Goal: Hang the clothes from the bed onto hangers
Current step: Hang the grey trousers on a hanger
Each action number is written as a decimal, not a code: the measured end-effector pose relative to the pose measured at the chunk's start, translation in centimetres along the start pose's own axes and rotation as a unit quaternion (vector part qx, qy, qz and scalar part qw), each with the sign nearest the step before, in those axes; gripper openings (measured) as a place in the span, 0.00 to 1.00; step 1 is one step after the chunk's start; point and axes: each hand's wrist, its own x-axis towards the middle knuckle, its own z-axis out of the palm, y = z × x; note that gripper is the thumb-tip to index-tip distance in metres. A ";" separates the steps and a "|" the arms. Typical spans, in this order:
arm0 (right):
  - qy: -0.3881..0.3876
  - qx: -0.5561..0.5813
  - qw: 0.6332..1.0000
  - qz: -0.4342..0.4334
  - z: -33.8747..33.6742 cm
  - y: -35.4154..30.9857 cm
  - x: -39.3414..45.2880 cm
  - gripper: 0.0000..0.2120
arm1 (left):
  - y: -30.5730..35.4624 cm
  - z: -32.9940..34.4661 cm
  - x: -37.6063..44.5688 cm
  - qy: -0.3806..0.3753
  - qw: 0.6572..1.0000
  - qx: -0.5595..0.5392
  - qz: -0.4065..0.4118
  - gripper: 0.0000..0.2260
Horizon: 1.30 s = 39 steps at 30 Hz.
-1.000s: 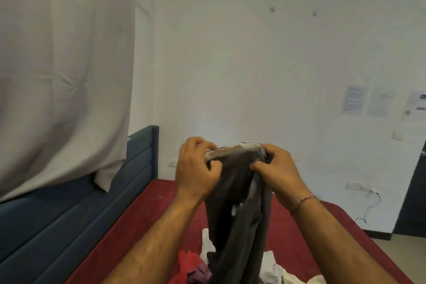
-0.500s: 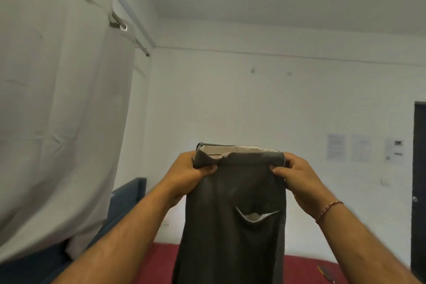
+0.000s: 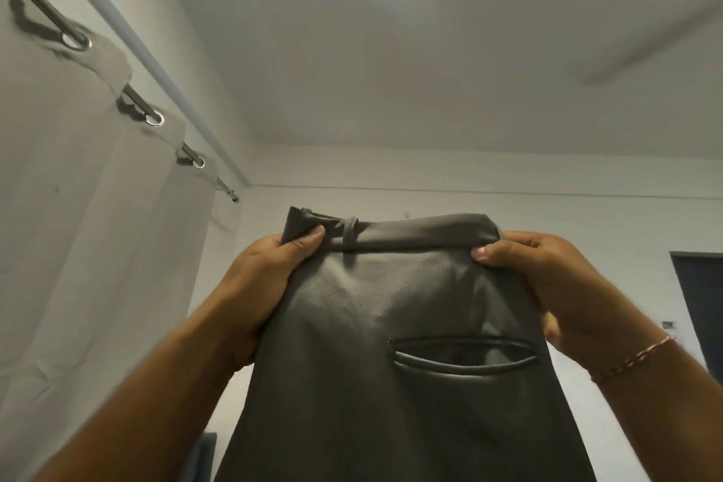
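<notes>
A pair of grey trousers (image 3: pixel 395 325) hangs in front of me, held up high by the waistband, with a belt loop and a slit back pocket facing me. My left hand (image 3: pixel 270 278) pinches the waistband's left end, thumb on the front. My right hand (image 3: pixel 547 278), with a thin bracelet on its wrist, pinches the right end. The waistband is stretched flat between the two hands. The bed and the other clothes are out of view, and no hanger is visible.
A pale curtain (image 3: pixel 86 227) hangs on a metal rod (image 3: pixel 148 115) along the left wall. The white far wall (image 3: pixel 587 215) and ceiling fill the view. A dark door (image 3: pixel 700 301) shows at the right edge.
Both hands lifted the trousers from a bunched hold over the bed to head height and spread the waistband flat. My view tilted upward, so the bed dropped out of sight.
</notes>
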 end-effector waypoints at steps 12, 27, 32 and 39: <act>-0.082 -0.261 0.877 0.394 2.2 26.5 3.6 0.07 | -23.7 -2.1 4.3 -0.093 0.832 0.518 -0.175 0.13; 0.109 -0.180 0.976 0.052 0.9 22.2 7.1 0.16 | -16.6 0.3 7.9 0.024 0.947 0.320 -0.022 0.07; 0.091 -0.190 0.972 0.107 -0.5 28.7 -3.4 0.14 | -23.1 1.7 -1.1 -0.052 0.926 0.367 -0.075 0.08; -0.011 -0.259 0.908 0.329 -0.5 41.4 -31.5 0.16 | -41.6 0.8 -26.8 -0.209 0.869 0.358 -0.272 0.06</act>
